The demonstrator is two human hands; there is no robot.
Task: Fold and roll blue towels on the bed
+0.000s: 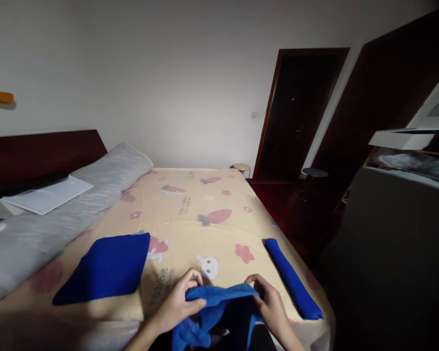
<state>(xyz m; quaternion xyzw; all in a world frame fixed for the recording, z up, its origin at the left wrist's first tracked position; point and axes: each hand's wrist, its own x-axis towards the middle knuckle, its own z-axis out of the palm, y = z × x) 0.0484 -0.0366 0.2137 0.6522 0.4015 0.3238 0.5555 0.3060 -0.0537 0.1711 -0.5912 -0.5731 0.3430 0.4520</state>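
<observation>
A blue cloth [223, 294] hangs between my two hands at the near edge of the bed, its lower part drooping in loose folds. My left hand [181, 300] pinches its left end between thumb and fingers. At the other end, my right hand [269, 302] is closed on the cloth, with the fingertips partly hidden behind it. To the left, a flat, dark blue folded cloth [108, 268] lies on the bedsheet. A long, narrow blue cloth roll [291, 278] rests near the bed's right edge, apart from my right hand.
The bed's yellow sheet [183, 214] is printed with rabbits and carrots. Grey bedding in clear plastic [95, 175] runs along the headboard [40, 146], with a white flat item [47, 195] on top. Stools [314, 172] and a dark cabinet [398, 253] stand to the right.
</observation>
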